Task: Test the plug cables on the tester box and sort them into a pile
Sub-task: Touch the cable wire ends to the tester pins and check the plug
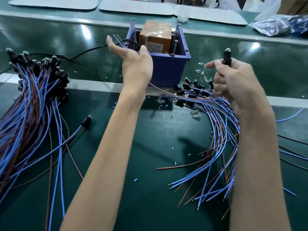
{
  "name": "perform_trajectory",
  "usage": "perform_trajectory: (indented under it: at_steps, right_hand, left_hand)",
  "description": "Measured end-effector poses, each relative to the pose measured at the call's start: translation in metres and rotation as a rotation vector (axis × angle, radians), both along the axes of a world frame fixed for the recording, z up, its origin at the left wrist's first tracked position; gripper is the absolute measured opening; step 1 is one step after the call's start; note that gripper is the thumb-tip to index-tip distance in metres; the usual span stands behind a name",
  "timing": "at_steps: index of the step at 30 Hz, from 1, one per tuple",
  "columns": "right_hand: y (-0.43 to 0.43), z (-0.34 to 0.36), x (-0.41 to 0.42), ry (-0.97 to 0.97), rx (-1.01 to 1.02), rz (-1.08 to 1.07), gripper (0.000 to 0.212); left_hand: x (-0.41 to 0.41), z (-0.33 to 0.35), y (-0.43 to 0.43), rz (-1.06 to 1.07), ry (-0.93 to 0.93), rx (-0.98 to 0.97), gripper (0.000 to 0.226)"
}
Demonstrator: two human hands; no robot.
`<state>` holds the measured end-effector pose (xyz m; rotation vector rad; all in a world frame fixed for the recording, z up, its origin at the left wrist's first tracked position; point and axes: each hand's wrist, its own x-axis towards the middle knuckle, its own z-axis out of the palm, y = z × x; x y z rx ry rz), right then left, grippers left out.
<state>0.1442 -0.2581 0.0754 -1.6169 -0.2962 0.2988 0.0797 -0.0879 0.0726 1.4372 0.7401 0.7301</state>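
Left hand (135, 64) raised beside the tester box (155, 37), thumb spread, fingers curled round the stripped blue and brown lead ends (119, 41) of one cable; right hand (233, 84) clenched round the same cable's black plug (227, 56), its clear tip pointing up, the wire running slack between the two hands; lead ends close to the box but seemingly not yet on its two upright pins (146, 41), contact not discernible; judged step: one cable being presented for test. Tester box: orange, standing in a blue bin (166, 70) at the far edge of the green table (150, 155). Sorted pile (33, 90): large bundle at the left, plugs gathered at the far end, leads trailing toward the near edge; taken as the work already done, apparently the bigger share. Unsorted heap (215, 114): smaller fan of cables under and beside the right hand, plugs lying against the bin; taken as what is left. Lone cable (86, 118): lying between the arms and the sorted pile, apart from both lots; status unclear. Sundries: blue insulation clippings (135, 180) scattered on the table; loose clear bulbs (202, 75) by the bin; black cord (83, 53) leading to the bin; white trays (133, 5) and a plastic bag (275, 25) beyond.
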Motion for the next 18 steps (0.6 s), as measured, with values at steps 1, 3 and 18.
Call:
perform_trajectory:
  at_steps: [1, 3, 18]
  right_hand:
    - [0.001, 0.000, 0.000, -0.003, -0.026, 0.014, 0.023]
    - [0.003, -0.001, -0.001, -0.003, -0.076, 0.044, 0.023]
    - [0.008, 0.005, -0.011, -0.124, -0.084, 0.081, 0.020]
  left_hand:
    - [0.000, -0.001, 0.002, -0.019, 0.044, 0.006, 0.066]
    - [0.001, -0.005, 0.008, -0.124, 0.084, 0.045, 0.040]
    - [-0.013, -0.010, 0.025, -0.621, 0.090, 0.226, 0.034]
